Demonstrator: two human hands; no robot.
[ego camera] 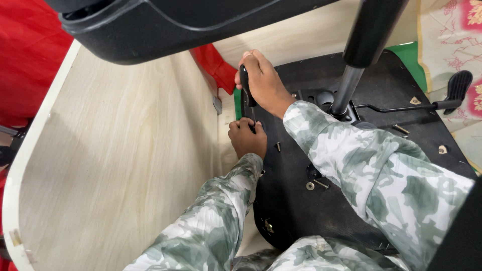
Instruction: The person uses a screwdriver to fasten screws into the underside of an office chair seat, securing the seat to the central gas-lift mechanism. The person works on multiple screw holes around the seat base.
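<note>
Camouflage sleeves [351,165] hide both wrists; right hand [263,83] grips screwdriver handle [244,85], left hand [247,138] pinches its hidden shaft.

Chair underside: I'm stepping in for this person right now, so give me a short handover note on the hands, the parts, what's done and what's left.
Right hand: gripping the black screwdriver handle, held upright at the left edge of the seat base.
Left hand: just below, steadying the shaft near its tip.
Parts: loose bolt, washer and small screw lie on the base; gas cylinder stands in the mechanism; lever points right.
Done: cannot tell.
Left: the loose fasteners are not yet fitted.
</note>
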